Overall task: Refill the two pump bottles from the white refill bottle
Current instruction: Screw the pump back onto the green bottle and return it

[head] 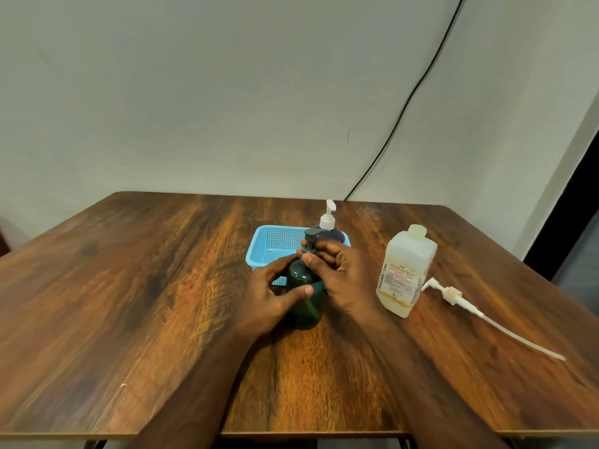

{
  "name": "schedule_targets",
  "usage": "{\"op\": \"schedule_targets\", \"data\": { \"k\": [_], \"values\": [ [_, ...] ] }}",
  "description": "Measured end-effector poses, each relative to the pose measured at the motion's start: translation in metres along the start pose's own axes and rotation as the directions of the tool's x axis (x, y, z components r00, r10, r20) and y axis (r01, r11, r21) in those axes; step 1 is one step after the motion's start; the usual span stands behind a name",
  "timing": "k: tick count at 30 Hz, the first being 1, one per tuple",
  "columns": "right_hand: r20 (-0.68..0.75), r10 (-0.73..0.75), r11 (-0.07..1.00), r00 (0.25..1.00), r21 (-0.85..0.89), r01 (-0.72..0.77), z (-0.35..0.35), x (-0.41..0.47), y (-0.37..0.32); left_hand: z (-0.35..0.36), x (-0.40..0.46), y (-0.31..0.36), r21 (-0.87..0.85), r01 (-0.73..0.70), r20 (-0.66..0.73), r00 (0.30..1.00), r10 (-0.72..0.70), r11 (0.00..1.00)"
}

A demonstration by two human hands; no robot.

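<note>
1. Right now my left hand [270, 294] is wrapped around the body of the green pump bottle [306, 301], thumb across its front, holding it upright on the wooden table [129, 286].
2. My right hand [340, 270] is closed around the neck of that same bottle, fingers pinching just under its dark pump head [312, 234], which is on the bottle.
3. Just behind the green pump bottle sits a blue basket [269, 244], touching or nearly touching my left fingers; I cannot tell which.
4. At the basket's right end stands the 2nd pump bottle [329, 230], dark blue with a white pump on top; whether it stands inside the basket I cannot tell.
5. To the right of the green pump bottle, near my right wrist, the white refill bottle [405, 273] stands upright with its mouth uncovered.
6. Further right of that, a loose white pump with a long dip tube [463, 303] lies flat on the table, its nozzle end just beside the refill bottle.
</note>
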State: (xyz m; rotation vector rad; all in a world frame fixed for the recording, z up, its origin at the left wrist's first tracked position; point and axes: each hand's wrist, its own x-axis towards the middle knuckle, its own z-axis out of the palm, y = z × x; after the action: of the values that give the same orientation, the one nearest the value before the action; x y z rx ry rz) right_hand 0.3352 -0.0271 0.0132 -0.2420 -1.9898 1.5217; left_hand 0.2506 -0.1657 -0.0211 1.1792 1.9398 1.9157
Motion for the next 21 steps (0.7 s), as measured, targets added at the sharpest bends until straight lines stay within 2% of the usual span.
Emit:
{"op": "schedule_targets", "data": {
  "k": [4,11,16,21],
  "values": [
    [-0.114,-0.037,0.997,0.993,-0.078,0.028,0.012,-0.011,0.002,0.002,-0.005,0.005,0.02,-0.042,-0.015,0.999,0.042,0.999],
    [-0.234,-0.03,0.999,0.972,-0.045,0.02,0.012,-0.019,-0.013,0.005,-0.01,0.012,0.152,-0.09,-0.004,0.996,0.092,0.984],
    [-0.212,-0.062,0.995,0.975,-0.096,0.042,0.013,-0.023,-0.014,0.007,-0.01,0.013,0.192,-0.07,-0.041,0.996,0.08,0.979],
    [-0.211,-0.199,0.971,0.957,-0.174,0.164,0.015,-0.033,-0.013,0.006,-0.009,0.013,0.165,-0.069,-0.041,0.996,0.077,0.984]
  ]
}}
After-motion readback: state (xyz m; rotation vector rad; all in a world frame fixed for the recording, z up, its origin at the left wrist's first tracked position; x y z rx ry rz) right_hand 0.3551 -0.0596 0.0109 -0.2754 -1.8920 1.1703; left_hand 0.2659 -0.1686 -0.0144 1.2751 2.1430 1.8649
